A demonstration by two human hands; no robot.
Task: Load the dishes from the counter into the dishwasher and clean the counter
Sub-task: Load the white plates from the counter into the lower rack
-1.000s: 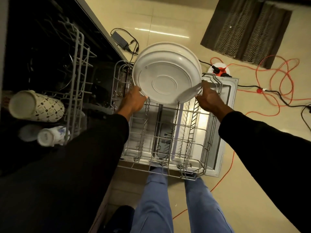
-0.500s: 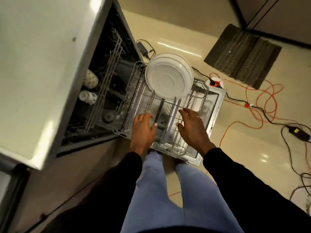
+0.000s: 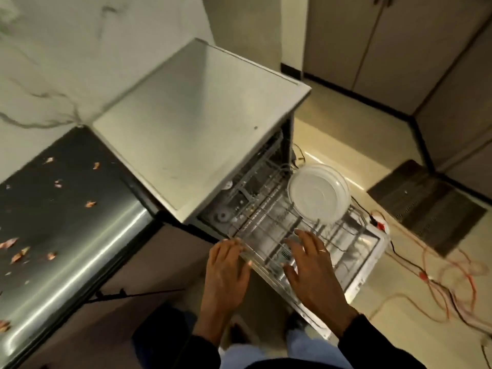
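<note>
plate (image 3: 318,194) in rack (image 3: 269,230), far end | counter (image 3: 66,209) left of dishwasher (image 3: 197,123) | scraps (image 3: 90,204) on counter

Left hand (image 3: 226,267), fingers straight, at the front rim of the pulled-out grey wire dishwasher rack (image 3: 343,235); right hand (image 3: 311,270) spread above it | white round plates (image 3: 316,195) stand on edge at the far end | orange-brown scraps (image 3: 90,204) litter the dark steel counter (image 3: 66,230)
</note>
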